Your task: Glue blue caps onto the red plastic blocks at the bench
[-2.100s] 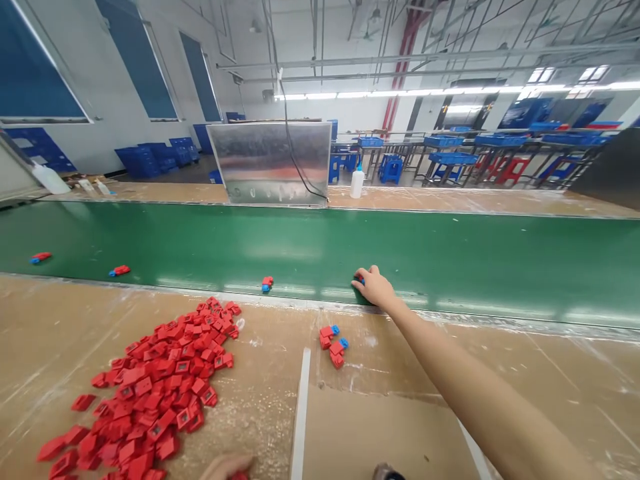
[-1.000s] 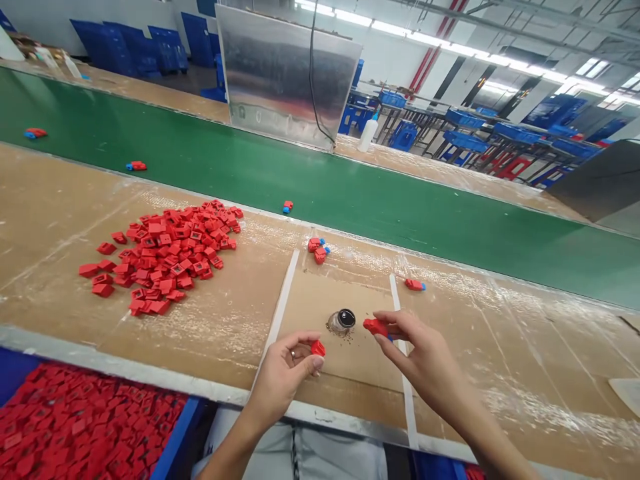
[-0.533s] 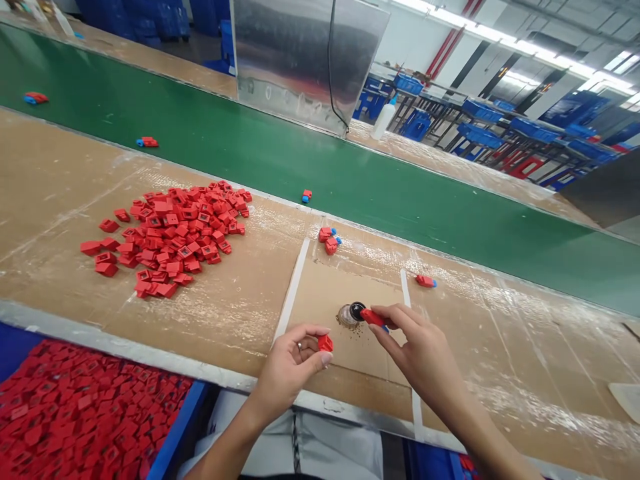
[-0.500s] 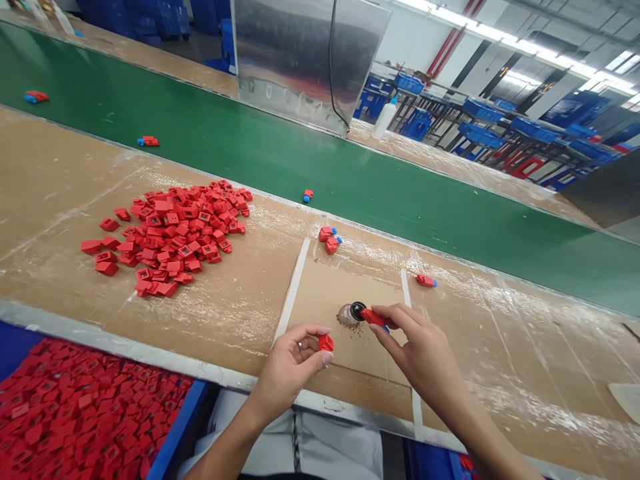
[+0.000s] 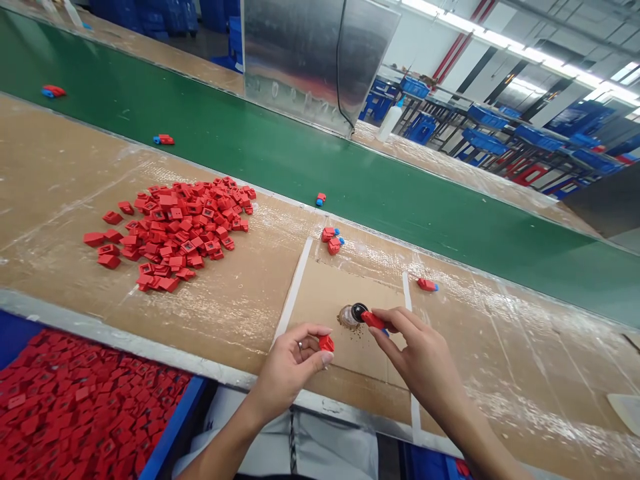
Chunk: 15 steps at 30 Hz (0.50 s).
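My left hand [image 5: 291, 365] pinches a small red plastic block [image 5: 326, 343] between thumb and forefinger, just above the cardboard sheet. To its right, my right hand [image 5: 416, 347] is closed on a red and blue plastic piece [image 5: 373, 321]. The tip of that piece meets the black round top [image 5: 359, 311] of a small clear jar [image 5: 346, 316]; whether it goes inside I cannot tell. Brown specks lie around the jar. Beyond my hands, two red and blue pieces [image 5: 333, 245] rest together near the belt's edge, and another red and blue piece [image 5: 427, 285] lies to the right.
A heap of red blocks [image 5: 185, 230] covers part of the table at left. Below it stands a blue bin [image 5: 175, 427] full of red blocks. A green conveyor belt [image 5: 280, 157] crosses behind, carrying several red and blue pieces. A white bottle [image 5: 390, 121] stands beyond it.
The pieces on the belt appear slightly farther right, while the camera view has also shifted a little. Both hands keep nearly the same positions and grips.
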Each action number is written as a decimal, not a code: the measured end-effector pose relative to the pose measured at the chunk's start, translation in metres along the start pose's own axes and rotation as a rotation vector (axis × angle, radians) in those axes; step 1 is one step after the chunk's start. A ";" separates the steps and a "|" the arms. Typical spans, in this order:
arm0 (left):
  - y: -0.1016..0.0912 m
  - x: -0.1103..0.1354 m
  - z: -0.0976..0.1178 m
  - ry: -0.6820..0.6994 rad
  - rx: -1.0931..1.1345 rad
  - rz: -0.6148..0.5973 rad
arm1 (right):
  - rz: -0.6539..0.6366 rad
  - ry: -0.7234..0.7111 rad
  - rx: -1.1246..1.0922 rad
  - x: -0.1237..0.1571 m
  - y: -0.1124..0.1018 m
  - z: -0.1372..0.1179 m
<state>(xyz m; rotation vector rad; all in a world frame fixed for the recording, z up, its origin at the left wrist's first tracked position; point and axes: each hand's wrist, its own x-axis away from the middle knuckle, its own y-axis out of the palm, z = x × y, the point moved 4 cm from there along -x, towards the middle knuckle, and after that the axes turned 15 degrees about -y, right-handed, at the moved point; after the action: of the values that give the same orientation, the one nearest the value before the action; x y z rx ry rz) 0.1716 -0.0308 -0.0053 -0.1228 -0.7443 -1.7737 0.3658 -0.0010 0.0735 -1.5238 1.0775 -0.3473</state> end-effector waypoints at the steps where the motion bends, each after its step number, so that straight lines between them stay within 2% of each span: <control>1: 0.000 0.000 0.000 0.001 -0.002 0.003 | -0.007 0.003 0.000 0.000 0.000 0.000; 15: 0.000 0.001 0.001 -0.001 -0.009 0.000 | 0.008 -0.024 0.017 -0.005 -0.007 -0.002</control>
<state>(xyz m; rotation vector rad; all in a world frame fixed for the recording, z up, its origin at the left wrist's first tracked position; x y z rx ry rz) 0.1710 -0.0313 -0.0046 -0.1296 -0.7374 -1.7767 0.3648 0.0006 0.0818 -1.5046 1.0589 -0.3307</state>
